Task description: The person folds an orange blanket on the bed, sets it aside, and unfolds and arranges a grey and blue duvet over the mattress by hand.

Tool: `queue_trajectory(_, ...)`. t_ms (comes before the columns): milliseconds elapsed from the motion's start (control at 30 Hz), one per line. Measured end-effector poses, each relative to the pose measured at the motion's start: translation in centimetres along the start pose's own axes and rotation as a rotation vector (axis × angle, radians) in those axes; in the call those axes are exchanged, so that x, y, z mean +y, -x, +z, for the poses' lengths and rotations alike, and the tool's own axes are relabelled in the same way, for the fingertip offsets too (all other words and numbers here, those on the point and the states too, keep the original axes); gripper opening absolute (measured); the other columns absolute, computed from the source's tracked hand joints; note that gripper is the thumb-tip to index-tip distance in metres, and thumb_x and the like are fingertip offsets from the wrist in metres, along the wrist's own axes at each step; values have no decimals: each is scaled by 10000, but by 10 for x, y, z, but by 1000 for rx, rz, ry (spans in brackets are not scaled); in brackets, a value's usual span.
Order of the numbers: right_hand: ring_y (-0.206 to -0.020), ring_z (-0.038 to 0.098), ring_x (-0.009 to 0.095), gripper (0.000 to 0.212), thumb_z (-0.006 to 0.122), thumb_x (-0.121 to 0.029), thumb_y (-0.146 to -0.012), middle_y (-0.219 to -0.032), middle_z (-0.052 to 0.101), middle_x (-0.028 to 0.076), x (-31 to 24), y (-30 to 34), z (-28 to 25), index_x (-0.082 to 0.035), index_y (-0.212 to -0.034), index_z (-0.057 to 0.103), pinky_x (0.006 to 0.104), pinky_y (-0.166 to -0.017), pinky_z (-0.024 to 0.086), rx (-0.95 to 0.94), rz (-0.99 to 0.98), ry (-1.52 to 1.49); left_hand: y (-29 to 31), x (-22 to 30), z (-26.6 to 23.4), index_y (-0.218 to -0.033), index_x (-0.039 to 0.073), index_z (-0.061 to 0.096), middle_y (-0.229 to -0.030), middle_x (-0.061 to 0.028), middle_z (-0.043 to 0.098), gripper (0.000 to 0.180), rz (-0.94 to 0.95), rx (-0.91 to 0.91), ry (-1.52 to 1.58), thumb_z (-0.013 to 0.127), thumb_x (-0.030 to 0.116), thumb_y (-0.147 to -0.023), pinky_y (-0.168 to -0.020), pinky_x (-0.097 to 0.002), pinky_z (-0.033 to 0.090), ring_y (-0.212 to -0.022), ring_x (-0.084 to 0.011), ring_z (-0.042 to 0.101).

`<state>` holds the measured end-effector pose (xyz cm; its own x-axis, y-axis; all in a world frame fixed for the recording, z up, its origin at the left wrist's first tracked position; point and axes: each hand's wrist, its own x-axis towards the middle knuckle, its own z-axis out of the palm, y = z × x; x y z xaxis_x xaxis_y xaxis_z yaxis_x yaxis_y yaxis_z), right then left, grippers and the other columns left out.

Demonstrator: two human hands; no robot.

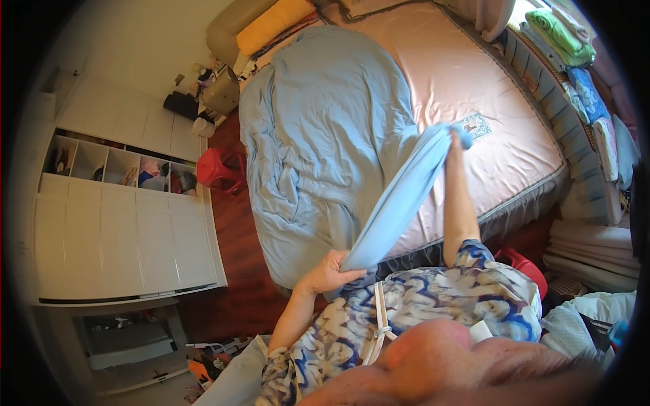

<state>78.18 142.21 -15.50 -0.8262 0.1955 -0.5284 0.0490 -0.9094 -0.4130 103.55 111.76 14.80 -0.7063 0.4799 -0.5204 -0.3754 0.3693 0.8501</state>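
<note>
A light blue quilt (318, 101) lies rumpled over the left and middle of the bed, its lower end hanging over the near side. My left hand (326, 273) is closed on its near edge, close to my body, thumb on top. Farther out to the right, my right hand (459, 141) grips another part of the same edge, its fingers partly hidden by cloth. Between the two hands the edge is pulled taut in a slanting band. Beside my right hand, a small blue-and-white patterned patch lies on the pink satin bed sheet (504, 162).
A yellow folded bedding roll (274, 28) lies at the bed's head. Red plastic stools stand left of the bed (220, 170) and near my right elbow (525, 271). White cabinets (122, 237) with open cubbies line the left. Folded textiles (558, 37) are stacked along the right.
</note>
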Motion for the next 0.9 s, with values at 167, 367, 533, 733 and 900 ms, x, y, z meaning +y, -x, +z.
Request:
queue_trajectory(167, -824, 569, 212, 347, 417, -364, -908, -913, 584, 80, -254, 85, 28, -73, -1029, 563, 338, -730, 483, -12, -770, 301, -12, 12, 13, -1182, 16, 521, -902, -105, 656, 493, 202, 93, -323, 680, 89, -721, -717, -259, 464, -768, -134, 607)
queue_trajectory(367, -802, 568, 228, 323, 406, -346, -906, -891, 580, 96, -385, 209, -114, -78, -1007, 557, 353, -715, 476, 265, -1089, 376, -57, 37, 58, -1168, 91, 536, -958, -142, 641, 514, 507, 2, -575, 654, 77, -668, -725, -307, 483, -821, -283, 627)
queue_trajectory(533, -784, 566, 240, 304, 397, -331, -903, -873, 577, 110, -384, 218, -232, -83, -989, 552, 365, -702, 470, 473, -960, 447, -82, 4, 77, -1076, 100, 583, -904, -146, 637, 411, 554, 56, -753, 646, 102, -670, -761, -366, 480, -847, -331, 604)
queue_trajectory(733, -762, 564, 256, 283, 386, -312, -901, -852, 573, 127, -321, 174, -314, -89, -967, 546, 380, -687, 463, 577, -683, 578, -85, -59, 71, -1005, 97, 620, -914, -154, 640, 373, 347, 92, -754, 590, 55, -636, -798, -382, 473, -888, -329, 597)
queue_trajectory(900, -744, 563, 269, 267, 377, -297, -898, -834, 569, 141, -269, 154, -287, -93, -949, 541, 393, -675, 457, 521, -569, 772, -55, -107, 40, -959, 93, 620, -865, -156, 599, 347, 332, 359, -863, 583, 38, -619, -776, -423, 469, -852, -367, 579)
